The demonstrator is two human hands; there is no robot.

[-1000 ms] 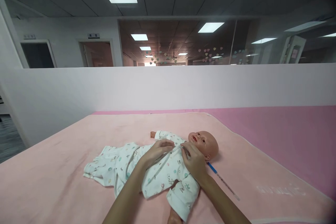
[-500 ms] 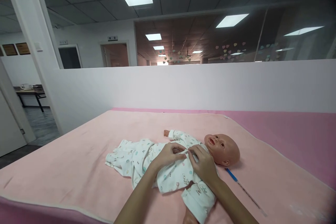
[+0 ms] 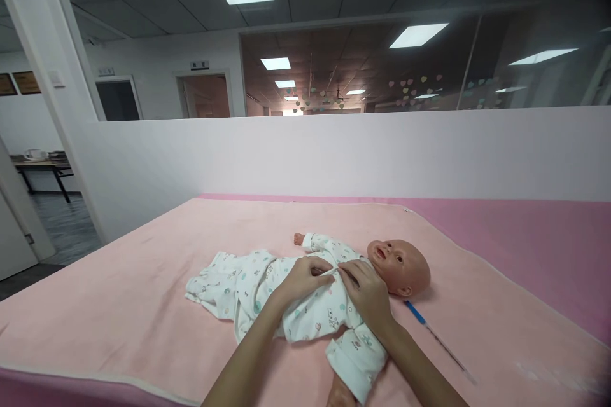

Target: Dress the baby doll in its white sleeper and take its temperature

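Observation:
A baby doll [image 3: 400, 267] lies on its back across the padded bed, head to the right. It wears a white shirt [image 3: 312, 318] with small printed patterns and matching trousers [image 3: 217, 289]. Over the doll's chest, my left hand [image 3: 306, 277] pinches the front edge of the shirt between thumb and fingers. My right hand [image 3: 365, 289] is closed on the same edge just beside it, nearer the doll's neck. Whatever fastening lies between my fingertips is too small to make out.
A thin stick with a blue end [image 3: 415, 311] lies on the peach sheet [image 3: 119, 305], right of the doll's head. Behind the bed runs a low white wall [image 3: 334, 159] with glass above it. A table [image 3: 42, 166] stands beyond the doorway at left.
Both hands stay at the shirt front with nearly the same grip. The whole view has shifted slightly, so everything appears a little further left and higher.

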